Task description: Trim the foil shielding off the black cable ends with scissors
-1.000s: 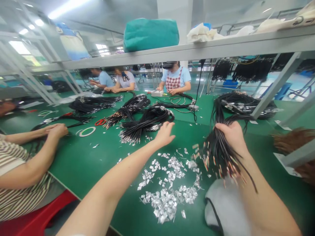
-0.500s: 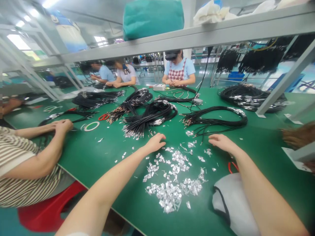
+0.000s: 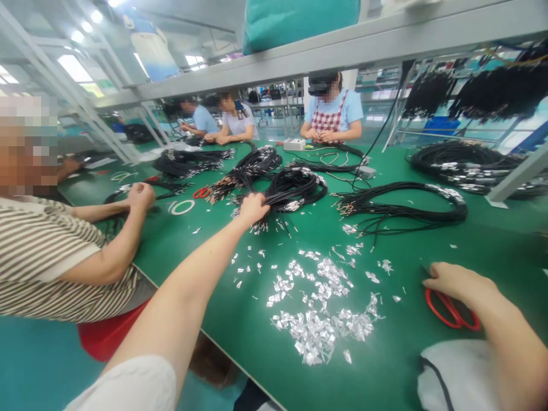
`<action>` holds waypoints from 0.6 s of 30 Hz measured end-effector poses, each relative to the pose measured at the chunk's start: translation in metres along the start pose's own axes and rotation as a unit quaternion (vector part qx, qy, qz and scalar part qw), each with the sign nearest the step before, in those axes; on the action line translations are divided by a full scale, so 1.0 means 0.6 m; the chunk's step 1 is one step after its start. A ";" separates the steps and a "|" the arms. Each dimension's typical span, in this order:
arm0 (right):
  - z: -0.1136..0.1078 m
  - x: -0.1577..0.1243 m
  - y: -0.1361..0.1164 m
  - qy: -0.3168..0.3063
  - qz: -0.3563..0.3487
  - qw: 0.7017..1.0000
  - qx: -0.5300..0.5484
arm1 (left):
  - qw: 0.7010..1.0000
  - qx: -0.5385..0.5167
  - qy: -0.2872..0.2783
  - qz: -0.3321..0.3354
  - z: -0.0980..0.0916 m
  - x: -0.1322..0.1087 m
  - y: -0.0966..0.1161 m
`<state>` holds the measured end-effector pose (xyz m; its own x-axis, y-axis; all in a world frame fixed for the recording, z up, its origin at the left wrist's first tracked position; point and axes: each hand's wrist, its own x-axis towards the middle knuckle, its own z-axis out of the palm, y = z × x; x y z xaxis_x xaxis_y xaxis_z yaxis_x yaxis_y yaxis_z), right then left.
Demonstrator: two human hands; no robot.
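My left hand (image 3: 254, 209) reaches forward over the near end of a bundle of black cables (image 3: 295, 185), its fingers closed round some of them. Silvery tips stick out below that hand. On the right, my right hand (image 3: 458, 279) is closed at a pair of red-handled scissors (image 3: 445, 311), thumb and fingers together near the blades. Their red loops show below the palm; most of the blades are hidden. Many scraps of silver foil (image 3: 312, 337) lie scattered between my two arms.
Another looped cable bundle (image 3: 402, 202) lies right of centre, with more cable coils (image 3: 462, 165) behind it. A white tape ring (image 3: 182, 207) is by a co-worker in a striped shirt (image 3: 55, 262). A metal shelf beam (image 3: 299, 63) crosses above. Grey cloth (image 3: 462, 371) lies front right.
My left hand has moved forward onto the cable bundle and closed on it. My right hand has drawn back to the scissors and closed on them. The view has shifted left.
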<state>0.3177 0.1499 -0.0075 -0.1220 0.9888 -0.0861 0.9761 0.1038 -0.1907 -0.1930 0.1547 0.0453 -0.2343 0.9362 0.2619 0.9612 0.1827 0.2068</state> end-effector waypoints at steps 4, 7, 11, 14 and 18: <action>0.009 -0.002 0.004 -0.111 0.048 0.992 -0.039 | 0.997 0.006 -0.008 0.081 0.023 0.016 0.075; 0.016 0.001 0.000 -0.115 0.035 0.992 -0.034 | 0.978 -0.009 -0.062 0.200 0.060 0.021 0.190; 0.022 0.001 0.001 -0.114 -0.010 0.993 0.004 | 0.929 -0.020 -0.109 0.352 0.129 0.025 0.378; 0.021 0.002 0.001 -0.087 -0.013 0.996 0.025 | 0.901 -0.001 -0.142 0.411 0.189 0.032 0.500; 0.021 0.005 -0.002 -0.059 0.001 0.998 0.023 | 0.899 0.015 -0.192 0.394 0.252 0.053 0.577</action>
<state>0.3137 0.1512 -0.0199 -0.1422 0.9691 -0.2015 0.9676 0.0932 -0.2348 0.1542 0.2932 -0.0174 0.5834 0.8117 -0.0301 0.8111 -0.5802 0.0738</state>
